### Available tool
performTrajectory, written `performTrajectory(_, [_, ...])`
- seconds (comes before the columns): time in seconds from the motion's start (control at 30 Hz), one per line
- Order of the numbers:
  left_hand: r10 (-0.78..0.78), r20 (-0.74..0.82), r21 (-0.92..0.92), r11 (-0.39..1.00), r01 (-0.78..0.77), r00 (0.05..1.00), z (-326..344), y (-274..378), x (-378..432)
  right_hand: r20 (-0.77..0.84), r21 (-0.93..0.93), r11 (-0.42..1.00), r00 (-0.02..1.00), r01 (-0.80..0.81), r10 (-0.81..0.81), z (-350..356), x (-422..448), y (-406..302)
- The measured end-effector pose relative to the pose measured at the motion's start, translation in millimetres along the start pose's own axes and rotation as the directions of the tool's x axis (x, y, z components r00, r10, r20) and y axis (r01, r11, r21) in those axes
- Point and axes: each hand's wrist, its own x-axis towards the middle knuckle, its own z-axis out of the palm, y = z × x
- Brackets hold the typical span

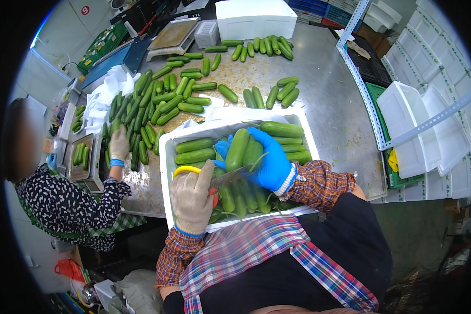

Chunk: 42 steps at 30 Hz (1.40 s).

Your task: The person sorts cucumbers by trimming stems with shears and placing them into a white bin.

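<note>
A white foam box [167,188] lined with white paper stands before me, with green cucumbers [196,145] lying in it. Over it, my left hand [192,196], in a beige knit glove, grips scissors with yellow and red-orange handles [186,169]. The scissor blades [229,176] lie at the lower ends of two cucumbers [237,151], close to a thin stem. My right hand [272,161], in a blue glove, holds those two cucumbers upright above the box. Whether the blades touch the stem I cannot tell.
A co-worker's gloved hand [119,145] is at a cucumber pile [141,110] on the left of the metal table [322,98]. A scale with cucumbers [96,176] is beside it. Another scale [174,35] and a foam box [255,19] stand at the back. A perforated metal frame [365,94] rises right.
</note>
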Motion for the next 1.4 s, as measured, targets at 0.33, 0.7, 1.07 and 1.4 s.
performTrajectory(0.33, [0.077,0.011,0.005,0.997,-0.077,0.997,-1,0,4,-0.038,-0.011,0.999,0.999,-0.032,0.032,-7,4,-4])
performTrajectory(0.7, [-0.539,0.313,-0.841,0.225,0.492,0.782,10,15,-13,0.118,-0.251,0.968,0.993,0.017,0.013,8,-3,3])
performTrajectory(1.07, [-0.426,0.446,-0.889,-0.107,0.445,0.787,18,5,-8,0.254,-0.621,0.774,0.966,0.122,0.051,19,-19,11])
performTrajectory(1.4, [-0.265,0.535,-0.844,-0.193,0.5,0.802,12,17,-11,0.255,-0.794,0.561,0.966,0.235,-0.043,13,-16,11])
